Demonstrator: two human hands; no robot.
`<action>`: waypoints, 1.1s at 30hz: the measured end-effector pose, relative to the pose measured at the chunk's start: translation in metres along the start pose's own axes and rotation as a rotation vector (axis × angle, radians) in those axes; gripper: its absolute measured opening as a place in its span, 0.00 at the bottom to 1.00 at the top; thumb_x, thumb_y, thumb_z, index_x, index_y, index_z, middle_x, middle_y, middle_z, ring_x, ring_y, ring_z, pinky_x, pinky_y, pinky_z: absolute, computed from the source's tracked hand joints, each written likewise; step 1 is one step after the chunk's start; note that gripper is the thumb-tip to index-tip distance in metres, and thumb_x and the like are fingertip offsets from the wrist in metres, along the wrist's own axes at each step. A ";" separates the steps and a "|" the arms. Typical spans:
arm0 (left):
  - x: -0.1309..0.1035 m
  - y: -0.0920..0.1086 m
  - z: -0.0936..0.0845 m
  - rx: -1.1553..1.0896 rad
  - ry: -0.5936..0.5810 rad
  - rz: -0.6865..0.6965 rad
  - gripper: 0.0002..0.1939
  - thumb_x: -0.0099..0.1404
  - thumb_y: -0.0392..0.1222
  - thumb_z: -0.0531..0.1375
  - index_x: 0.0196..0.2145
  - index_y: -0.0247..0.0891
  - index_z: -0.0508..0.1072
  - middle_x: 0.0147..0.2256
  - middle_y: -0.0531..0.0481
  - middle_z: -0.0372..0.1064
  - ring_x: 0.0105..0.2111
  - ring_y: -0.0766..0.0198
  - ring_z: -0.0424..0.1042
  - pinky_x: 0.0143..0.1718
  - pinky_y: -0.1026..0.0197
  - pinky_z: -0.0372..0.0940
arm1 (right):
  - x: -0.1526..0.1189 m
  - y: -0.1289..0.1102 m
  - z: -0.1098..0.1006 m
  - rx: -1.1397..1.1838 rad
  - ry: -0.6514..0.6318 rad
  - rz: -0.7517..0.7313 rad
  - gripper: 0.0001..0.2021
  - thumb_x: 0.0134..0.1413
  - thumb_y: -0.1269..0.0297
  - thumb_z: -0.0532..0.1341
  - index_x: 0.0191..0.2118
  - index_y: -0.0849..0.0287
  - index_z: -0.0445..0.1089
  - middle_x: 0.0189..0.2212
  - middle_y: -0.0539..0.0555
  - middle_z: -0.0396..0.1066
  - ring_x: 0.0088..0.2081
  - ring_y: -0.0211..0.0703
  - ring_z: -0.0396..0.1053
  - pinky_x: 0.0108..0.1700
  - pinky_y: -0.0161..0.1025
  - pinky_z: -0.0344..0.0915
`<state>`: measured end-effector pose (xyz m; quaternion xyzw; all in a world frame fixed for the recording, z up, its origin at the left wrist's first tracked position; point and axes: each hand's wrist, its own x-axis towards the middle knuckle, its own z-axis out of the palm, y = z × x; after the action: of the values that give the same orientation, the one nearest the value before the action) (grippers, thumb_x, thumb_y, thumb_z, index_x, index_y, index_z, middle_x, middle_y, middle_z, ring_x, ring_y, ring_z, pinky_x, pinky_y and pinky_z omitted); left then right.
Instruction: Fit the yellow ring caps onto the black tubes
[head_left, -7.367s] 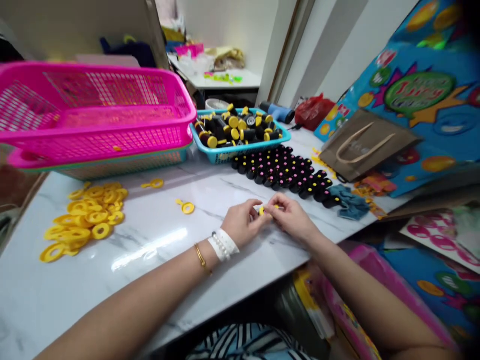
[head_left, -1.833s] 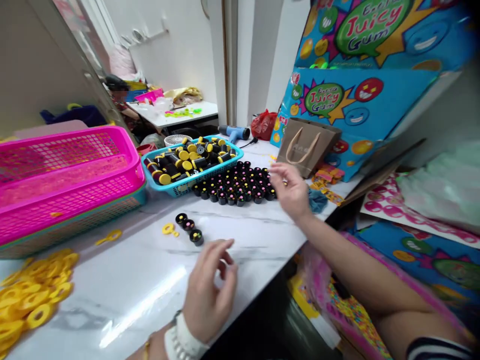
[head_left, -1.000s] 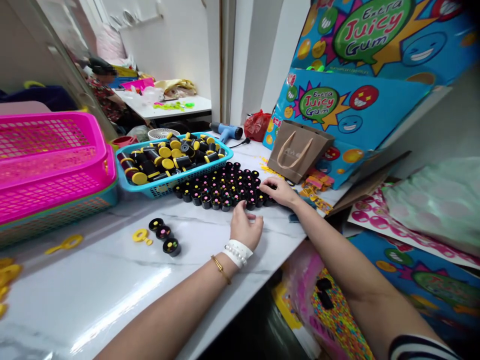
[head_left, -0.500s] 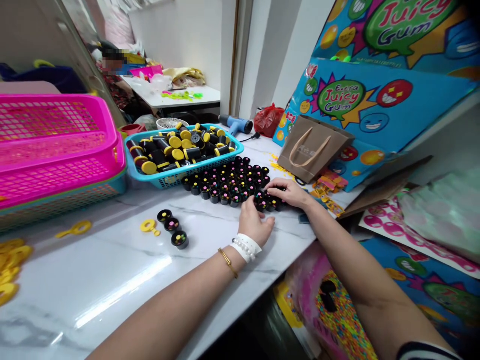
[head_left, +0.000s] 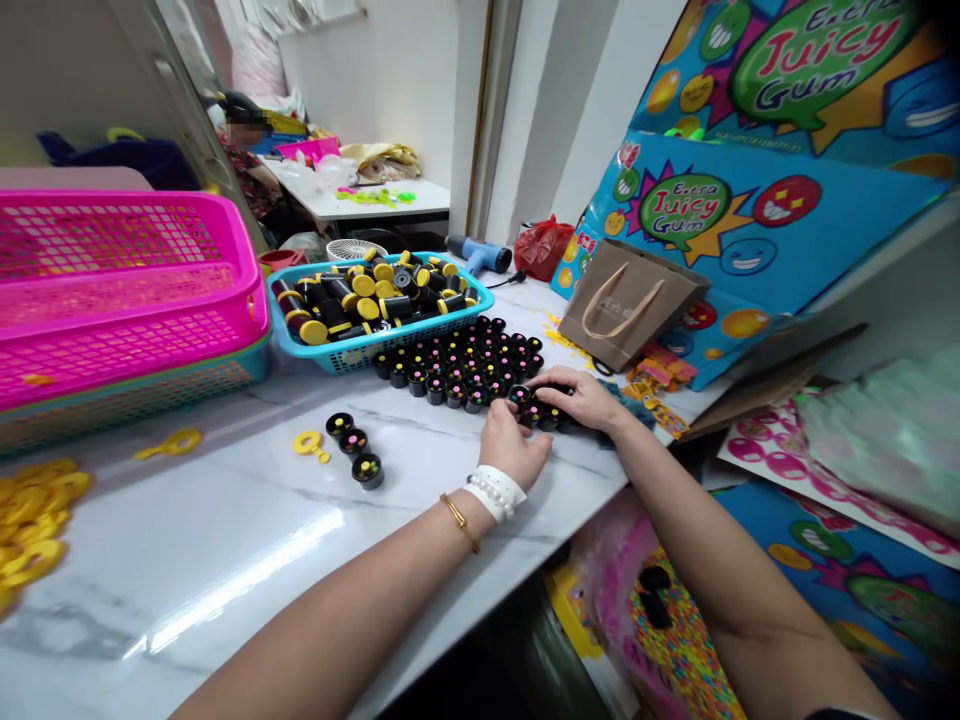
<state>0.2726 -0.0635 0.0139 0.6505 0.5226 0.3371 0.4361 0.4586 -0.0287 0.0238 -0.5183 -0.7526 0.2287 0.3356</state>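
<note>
Small black cups [head_left: 454,365] with pink, yellow and green bits inside stand in a tight cluster on the marble-patterned table. My left hand [head_left: 514,440] is at the cluster's near right edge, its fingers curled against a black cup [head_left: 519,397]. From the other side, my right hand [head_left: 581,398] reaches over the cups, index finger and thumb at that same cup's rim. My fingers partly hide the cups beneath them. Apart from the cluster, three black cups [head_left: 353,441] form a short row, beside a yellow ring-ended wand [head_left: 309,445].
A blue basket [head_left: 322,352] of black tubes with yellow caps stands behind the cups. Pink baskets [head_left: 251,255] are at left, near yellow wands [head_left: 37,525]. A paper bag [head_left: 626,310], gum boxes [head_left: 817,230] and a heat gun [head_left: 484,255] stand behind. Colourful beads [head_left: 686,640] lie below the edge.
The view has shifted slightly, so the table things sit a little further right. My hands stay at the same part of the cluster, with the right fingers slightly lower at the cup.
</note>
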 end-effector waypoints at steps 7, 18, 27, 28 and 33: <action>-0.008 0.000 -0.001 -0.026 -0.012 0.047 0.38 0.52 0.37 0.66 0.56 0.32 0.54 0.43 0.42 0.68 0.34 0.61 0.73 0.41 0.58 0.68 | -0.004 -0.002 0.004 0.051 -0.030 0.006 0.14 0.56 0.55 0.61 0.44 0.55 0.77 0.40 0.53 0.75 0.42 0.46 0.72 0.50 0.43 0.65; 0.000 0.002 -0.004 0.003 -0.019 0.027 0.29 0.52 0.36 0.65 0.49 0.34 0.57 0.31 0.51 0.68 0.29 0.62 0.73 0.38 0.59 0.68 | -0.011 0.002 0.001 0.121 0.128 0.056 0.16 0.56 0.54 0.62 0.47 0.54 0.75 0.49 0.56 0.72 0.52 0.50 0.68 0.57 0.49 0.61; 0.005 0.000 -0.005 0.160 -0.054 0.101 0.39 0.53 0.40 0.65 0.59 0.26 0.53 0.28 0.50 0.71 0.31 0.57 0.74 0.38 0.57 0.67 | -0.041 0.006 0.008 0.134 0.259 0.090 0.19 0.58 0.50 0.60 0.50 0.54 0.73 0.54 0.57 0.68 0.56 0.52 0.64 0.61 0.51 0.57; 0.007 -0.001 -0.005 0.183 -0.069 0.114 0.40 0.53 0.41 0.65 0.59 0.26 0.53 0.27 0.50 0.71 0.31 0.56 0.74 0.37 0.57 0.67 | -0.042 0.004 0.009 0.103 0.262 0.084 0.18 0.58 0.51 0.60 0.50 0.53 0.73 0.54 0.57 0.68 0.57 0.52 0.63 0.62 0.52 0.55; 0.017 -0.002 -0.006 0.240 -0.104 0.117 0.31 0.51 0.43 0.66 0.52 0.33 0.64 0.27 0.50 0.72 0.30 0.56 0.74 0.34 0.58 0.67 | -0.042 -0.005 0.019 -0.047 0.281 0.020 0.17 0.56 0.53 0.62 0.49 0.52 0.74 0.53 0.58 0.67 0.55 0.52 0.64 0.60 0.51 0.57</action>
<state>0.2700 -0.0449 0.0139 0.7439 0.4969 0.2629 0.3614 0.4514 -0.0700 0.0034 -0.5602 -0.6983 0.1397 0.4231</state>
